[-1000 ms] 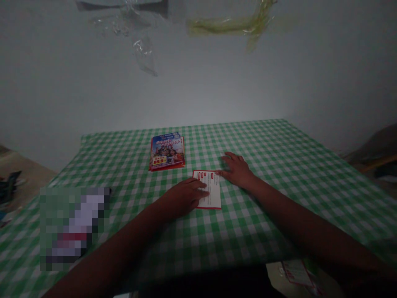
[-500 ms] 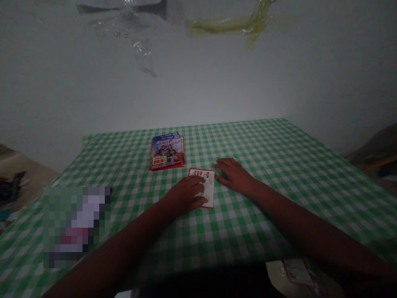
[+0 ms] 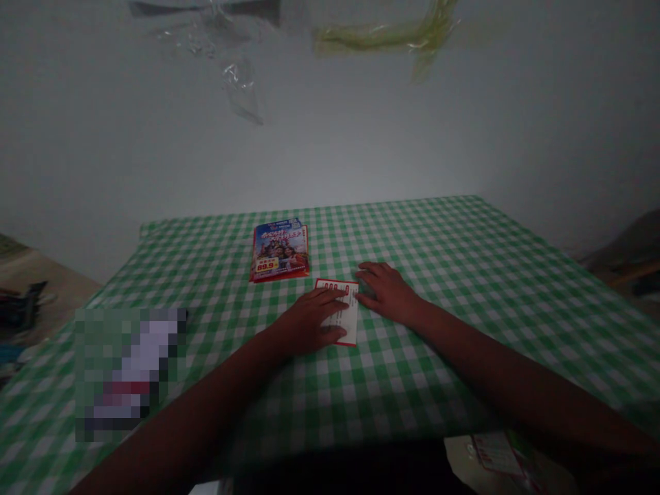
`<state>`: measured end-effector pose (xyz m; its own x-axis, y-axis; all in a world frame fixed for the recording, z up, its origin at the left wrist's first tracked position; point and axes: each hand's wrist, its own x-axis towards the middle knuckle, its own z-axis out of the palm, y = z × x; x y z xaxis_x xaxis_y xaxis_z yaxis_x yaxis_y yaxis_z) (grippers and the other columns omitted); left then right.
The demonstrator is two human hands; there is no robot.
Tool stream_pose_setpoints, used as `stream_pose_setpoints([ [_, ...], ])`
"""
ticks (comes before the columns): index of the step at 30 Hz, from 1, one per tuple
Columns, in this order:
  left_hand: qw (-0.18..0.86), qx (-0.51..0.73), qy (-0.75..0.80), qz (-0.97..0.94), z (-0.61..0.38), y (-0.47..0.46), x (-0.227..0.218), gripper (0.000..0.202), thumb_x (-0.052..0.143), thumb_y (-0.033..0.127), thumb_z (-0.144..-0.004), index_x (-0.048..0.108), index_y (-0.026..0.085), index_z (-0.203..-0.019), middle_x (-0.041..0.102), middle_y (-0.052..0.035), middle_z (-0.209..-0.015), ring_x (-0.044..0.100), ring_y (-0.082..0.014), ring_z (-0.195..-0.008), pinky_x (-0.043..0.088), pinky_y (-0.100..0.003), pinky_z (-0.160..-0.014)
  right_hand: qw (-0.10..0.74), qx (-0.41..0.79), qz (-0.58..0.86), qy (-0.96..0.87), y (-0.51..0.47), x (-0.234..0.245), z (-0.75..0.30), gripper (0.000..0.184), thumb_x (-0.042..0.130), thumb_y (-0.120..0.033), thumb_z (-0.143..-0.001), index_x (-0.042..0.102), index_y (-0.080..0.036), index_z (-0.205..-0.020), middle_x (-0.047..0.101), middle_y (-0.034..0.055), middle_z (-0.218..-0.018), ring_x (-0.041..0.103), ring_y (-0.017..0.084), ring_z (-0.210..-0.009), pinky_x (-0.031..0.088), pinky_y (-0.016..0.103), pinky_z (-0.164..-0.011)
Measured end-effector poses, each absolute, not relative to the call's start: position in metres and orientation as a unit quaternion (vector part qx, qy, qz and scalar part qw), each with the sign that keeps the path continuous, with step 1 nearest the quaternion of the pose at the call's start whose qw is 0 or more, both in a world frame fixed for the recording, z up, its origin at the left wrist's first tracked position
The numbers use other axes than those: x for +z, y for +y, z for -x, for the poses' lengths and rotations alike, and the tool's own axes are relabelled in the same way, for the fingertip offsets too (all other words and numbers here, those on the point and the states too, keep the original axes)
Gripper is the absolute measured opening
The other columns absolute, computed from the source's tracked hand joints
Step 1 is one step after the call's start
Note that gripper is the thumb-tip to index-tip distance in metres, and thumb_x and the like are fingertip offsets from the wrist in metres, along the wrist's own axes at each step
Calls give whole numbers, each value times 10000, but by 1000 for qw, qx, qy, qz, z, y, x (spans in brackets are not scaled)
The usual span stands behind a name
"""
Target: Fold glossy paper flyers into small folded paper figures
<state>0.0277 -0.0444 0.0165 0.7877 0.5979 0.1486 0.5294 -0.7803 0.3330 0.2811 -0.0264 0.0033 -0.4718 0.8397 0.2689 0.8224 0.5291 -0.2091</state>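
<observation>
A white leaflet with red edges and small print (image 3: 349,316) lies on the checked tablecloth in front of me. Across its left part rests my left hand (image 3: 315,320), fingers stretched out and spread, covering some of the print. My right hand (image 3: 388,290) lies flat just right of the leaflet, its fingers apart and the tips close to the leaflet's upper right edge; whether they touch it I cannot tell. Beyond my left hand sits a small stack of colourful flyers (image 3: 281,251), blue and red, with "89.9" printed on the top one.
A green and white checked tablecloth (image 3: 423,240) covers the table, which meets a pale wall (image 3: 361,137) at the back. On the left lies a blurred-out, pixelated oblong object (image 3: 139,357). Below the front edge at right, a bag-like item with a printed label (image 3: 498,454) partly shows.
My left hand's fingers have spread and reach slightly further right over the leaflet. My right hand stays almost in place. The view has shifted very slightly.
</observation>
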Motion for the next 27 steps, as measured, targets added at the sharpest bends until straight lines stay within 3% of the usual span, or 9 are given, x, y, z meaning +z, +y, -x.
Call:
stream_pose_setpoints([
  [5, 148, 125, 294, -936, -26, -42, 18, 506, 682, 381, -854, 577, 226, -1324, 480, -92, -1492, 413, -284, -1388, 321, -487, -1166, 132, 27, 456, -880, -35, 9, -280, 576, 543, -470, -925, 471, -176, -1416, 376, 157, -1531, 349, 355, -1360, 366, 551, -1062],
  [16, 172, 139, 254, -941, -26, -39, 23, 502, 644, 288, -872, 536, 229, -1358, 524, -93, -1442, 446, -283, -1350, 341, -500, -1153, 62, 105, 369, -921, -72, 19, -266, 918, 583, -534, -866, 153, -133, -1570, 154, 190, -1630, 122, 381, -1480, 176, 608, -1144],
  [21, 175, 133, 255, -941, -25, -40, 25, 510, 652, 297, -870, 529, 244, -1362, 531, -75, -1435, 452, -273, -1345, 337, -484, -1158, 87, 135, 349, -923, -72, 22, -270, 1084, 678, -610, -769, 122, -142, -1573, 131, 183, -1635, 104, 372, -1486, 200, 597, -1149],
  [23, 159, 127, 261, -944, -23, -40, 25, 497, 645, 317, -878, 539, 234, -1357, 506, -85, -1462, 426, -278, -1367, 326, -486, -1163, 113, 138, 353, -918, -65, 23, -276, 1010, 645, -609, -811, 150, -159, -1568, 187, 180, -1621, 157, 353, -1478, 229, 571, -1151],
  [25, 151, 118, 258, -947, -22, -41, 25, 460, 633, 321, -888, 559, 230, -1334, 496, -84, -1475, 418, -273, -1377, 321, -478, -1166, 148, 120, 379, -906, -57, 23, -281, 798, 544, -544, -912, 228, -176, -1546, 257, 170, -1597, 222, 321, -1462, 250, 542, -1154],
  [27, 155, 111, 250, -949, -22, -41, 25, 405, 627, 341, -897, 588, 236, -1287, 522, -73, -1453, 443, -262, -1359, 335, -465, -1157, 162, 94, 410, -893, -51, 20, -284, 740, 501, -557, -937, 290, -151, -1518, 292, 190, -1578, 260, 324, -1446, 267, 532, -1150],
])
